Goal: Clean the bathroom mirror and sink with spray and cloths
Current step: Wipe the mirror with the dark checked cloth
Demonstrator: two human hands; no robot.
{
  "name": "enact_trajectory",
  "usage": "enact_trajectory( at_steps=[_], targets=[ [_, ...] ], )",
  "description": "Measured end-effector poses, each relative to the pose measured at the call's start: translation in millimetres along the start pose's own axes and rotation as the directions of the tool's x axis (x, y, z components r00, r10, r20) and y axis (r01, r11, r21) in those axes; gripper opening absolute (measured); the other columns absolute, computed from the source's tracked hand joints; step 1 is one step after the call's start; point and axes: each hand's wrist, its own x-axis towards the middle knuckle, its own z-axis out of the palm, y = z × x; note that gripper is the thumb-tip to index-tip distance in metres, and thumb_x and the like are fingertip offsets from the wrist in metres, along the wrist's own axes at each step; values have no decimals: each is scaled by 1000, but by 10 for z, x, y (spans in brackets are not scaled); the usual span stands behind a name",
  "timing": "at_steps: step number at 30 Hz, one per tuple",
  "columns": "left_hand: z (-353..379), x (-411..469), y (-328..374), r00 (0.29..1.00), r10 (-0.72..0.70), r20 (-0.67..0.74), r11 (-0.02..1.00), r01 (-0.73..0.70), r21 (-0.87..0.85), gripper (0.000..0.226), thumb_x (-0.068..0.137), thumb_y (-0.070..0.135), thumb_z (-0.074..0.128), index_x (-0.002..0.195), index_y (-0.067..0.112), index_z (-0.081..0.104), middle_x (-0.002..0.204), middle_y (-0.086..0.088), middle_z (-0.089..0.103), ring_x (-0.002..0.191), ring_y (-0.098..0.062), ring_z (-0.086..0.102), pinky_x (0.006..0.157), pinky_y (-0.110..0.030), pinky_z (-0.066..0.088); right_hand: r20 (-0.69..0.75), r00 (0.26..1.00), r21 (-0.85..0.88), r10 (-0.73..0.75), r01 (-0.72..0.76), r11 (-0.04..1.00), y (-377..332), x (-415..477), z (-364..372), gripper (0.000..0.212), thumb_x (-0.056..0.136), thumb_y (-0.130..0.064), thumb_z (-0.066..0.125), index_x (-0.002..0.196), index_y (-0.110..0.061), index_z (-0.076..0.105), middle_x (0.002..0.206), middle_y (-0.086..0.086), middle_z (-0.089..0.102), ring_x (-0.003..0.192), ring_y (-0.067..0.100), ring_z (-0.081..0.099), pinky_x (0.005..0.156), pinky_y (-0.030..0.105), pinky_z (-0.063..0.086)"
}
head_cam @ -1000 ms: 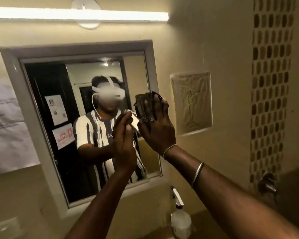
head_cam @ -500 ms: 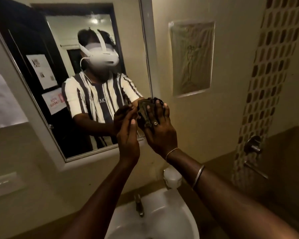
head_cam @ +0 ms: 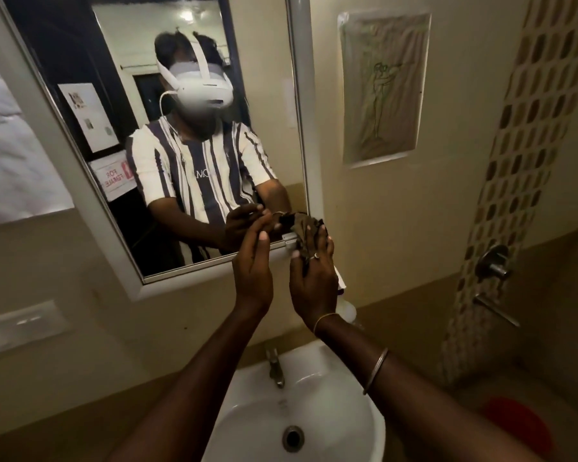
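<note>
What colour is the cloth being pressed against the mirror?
The cloth looks dark brownish-olive, seen in the head view, though the light is dim.

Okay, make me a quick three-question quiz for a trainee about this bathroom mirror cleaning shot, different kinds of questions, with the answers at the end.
1. True or false: the right hand presses a dark cloth against the lower right corner of the mirror frame.
2. Which hand holds nothing? A) left hand B) right hand C) neither
3. Fill in: directly below the hands sits a white ____ with a metal tap.

Key
1. True.
2. A: the left hand is flat and open beside the right, with no grip on anything.
3. Sink.
</note>
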Motion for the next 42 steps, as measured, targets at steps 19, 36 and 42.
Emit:
enact_trajectory(
  at_steps=[19,36,42],
  targets=[
    [-1073,-163,60,991,-130,-37,992,130,-2,38,108,27,43,130,8,68,132,-2,70,129,-19,62,114,-52,45,52,898,297,437,-432,852,-1171,-411,929,65,108,-41,42,162,-10,22,172,6,5,155,14,14,102,-4,15],
    [-2160,-448,-8,919,-233,-319,969,194,-151,40,109,27,40,127,3,66,120,-13,75,119,-28,69,101,-46,54,229,940,251,254,-309,917,-1814,-1185,1567,74,108,-42,42,164,-23,-3,170,-4,-20,156,21,-18,123,50,27],
    [-2367,-550,-92,858,-310,-410,949,252,-189,32,109,8,40,120,-7,66,91,5,80,90,-7,75,77,-18,56,317,938,188,139,-206,960,-1822,-1435,1728,65,106,-40,38,164,-25,11,171,-7,-15,157,19,-19,126,47,21]
  ],
)
